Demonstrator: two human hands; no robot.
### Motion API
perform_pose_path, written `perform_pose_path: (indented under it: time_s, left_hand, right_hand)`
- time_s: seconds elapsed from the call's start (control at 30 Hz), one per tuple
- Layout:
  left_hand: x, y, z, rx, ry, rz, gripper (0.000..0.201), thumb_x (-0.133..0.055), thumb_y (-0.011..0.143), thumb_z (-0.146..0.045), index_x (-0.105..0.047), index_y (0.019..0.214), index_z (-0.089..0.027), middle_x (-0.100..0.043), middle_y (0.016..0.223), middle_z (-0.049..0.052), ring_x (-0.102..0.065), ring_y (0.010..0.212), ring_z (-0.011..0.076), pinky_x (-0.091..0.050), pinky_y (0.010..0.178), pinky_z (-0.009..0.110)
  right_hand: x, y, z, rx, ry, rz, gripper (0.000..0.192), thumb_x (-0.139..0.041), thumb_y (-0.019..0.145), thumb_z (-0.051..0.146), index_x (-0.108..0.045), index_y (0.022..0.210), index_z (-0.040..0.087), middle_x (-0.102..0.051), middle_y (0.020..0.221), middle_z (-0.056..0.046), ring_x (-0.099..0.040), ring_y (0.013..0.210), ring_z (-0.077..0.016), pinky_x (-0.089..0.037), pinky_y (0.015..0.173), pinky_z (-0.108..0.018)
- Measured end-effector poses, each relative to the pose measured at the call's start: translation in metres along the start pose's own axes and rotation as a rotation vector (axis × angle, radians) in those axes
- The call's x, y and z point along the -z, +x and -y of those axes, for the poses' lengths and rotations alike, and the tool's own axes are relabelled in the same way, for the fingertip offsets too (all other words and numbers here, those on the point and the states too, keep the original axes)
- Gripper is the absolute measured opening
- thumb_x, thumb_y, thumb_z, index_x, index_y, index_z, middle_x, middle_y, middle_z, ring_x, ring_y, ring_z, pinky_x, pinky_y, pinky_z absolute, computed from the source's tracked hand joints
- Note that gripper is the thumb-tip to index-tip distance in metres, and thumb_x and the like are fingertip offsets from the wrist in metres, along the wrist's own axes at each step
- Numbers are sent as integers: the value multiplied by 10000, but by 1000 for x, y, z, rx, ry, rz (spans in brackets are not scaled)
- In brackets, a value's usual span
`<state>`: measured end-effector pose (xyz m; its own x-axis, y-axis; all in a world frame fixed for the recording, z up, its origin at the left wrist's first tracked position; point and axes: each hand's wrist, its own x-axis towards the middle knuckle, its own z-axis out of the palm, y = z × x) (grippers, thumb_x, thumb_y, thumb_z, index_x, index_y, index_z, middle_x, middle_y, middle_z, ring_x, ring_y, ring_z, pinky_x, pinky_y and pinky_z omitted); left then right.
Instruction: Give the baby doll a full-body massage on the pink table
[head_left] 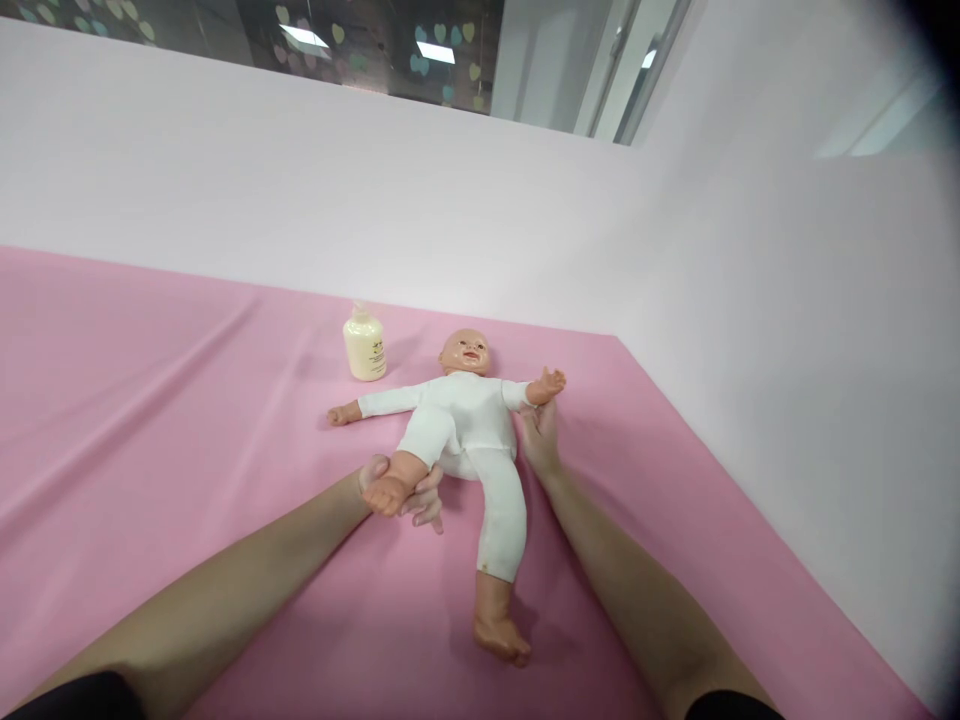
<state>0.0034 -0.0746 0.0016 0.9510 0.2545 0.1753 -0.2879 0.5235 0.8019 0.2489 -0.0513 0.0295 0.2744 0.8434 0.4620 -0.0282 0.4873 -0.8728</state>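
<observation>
While the doll (465, 425) is lying face-up on the pink table (150, 400), the left hand (409, 495) is clamping its fingers round one foot, lifting that leg; the right hand (540, 435) is steadying the doll's side, fingers seemingly together. A lotion bottle (364, 345) is standing nearby.

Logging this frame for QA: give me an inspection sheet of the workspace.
Surface: pink sheet, a few soft creases.
Job's things: baby doll in a white suit, on its back, arms spread.
Clutter: cream lotion bottle, upright, beside the doll's head, apart from it.
Grips: left hand closed around the doll's foot, that leg bent up; right hand at the doll's side under its arm, closure unclear.
Cables: nothing seen.
Surroundings: pale backdrop wall; ceiling lights above it.
</observation>
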Motion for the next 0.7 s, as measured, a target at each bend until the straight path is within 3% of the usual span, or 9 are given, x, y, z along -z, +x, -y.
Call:
perform_pose_path:
  time_s: [0.03,0.1,0.23,0.37,0.53,0.7]
  left_hand:
    - [0,2,-2,1,-37,74,558,-643,439,-689,-484,654,-200,-442,452,-17,-489,540,179,-452,747,467]
    - [-4,5,-7,-39,-122,72,505,-605,544,-641,-480,729,-188,-436,510,-25,-469,588,164,-425,797,441]
    - [-15,10,-13,-142,-238,-144,452,-566,617,-594,-451,731,-172,-376,529,-38,-435,611,147,-412,785,372]
    - [-19,11,-14,-184,-265,-206,441,-568,631,-579,-454,725,-164,-366,526,-41,-448,624,147,-408,777,347]
    - [-11,10,-8,-105,-137,3,455,-559,629,-594,-474,761,-166,-458,570,-19,-491,619,164,-421,743,390]
    - [-10,9,-8,37,-11,185,483,-648,549,-573,-498,784,-180,-521,611,4,-533,613,189,-439,769,460]
  right_hand:
    - [-1,-2,0,-1,-17,56,635,-625,760,369,-387,1336,242,-401,1421,-76,-386,1311,-224,-344,1076,-420]
    - [0,-4,-2,24,-92,178,543,-622,768,362,-468,1277,248,-488,1353,-56,-442,1267,-225,-316,1094,-440]
    - [5,-4,-5,217,-361,367,408,-589,797,343,-556,1202,307,-550,1290,8,-407,1287,-222,-258,1127,-471]
    - [7,-2,-5,308,-468,434,369,-555,823,331,-573,1192,322,-560,1278,26,-393,1297,-217,-279,1122,-476]
    - [4,-3,-9,205,-349,336,407,-591,798,345,-560,1201,298,-552,1285,-6,-423,1274,-221,-268,1123,-470]
    - [0,0,-3,45,-79,82,592,-557,818,367,-355,1366,268,-399,1422,-48,-374,1314,-202,-321,1093,-407]
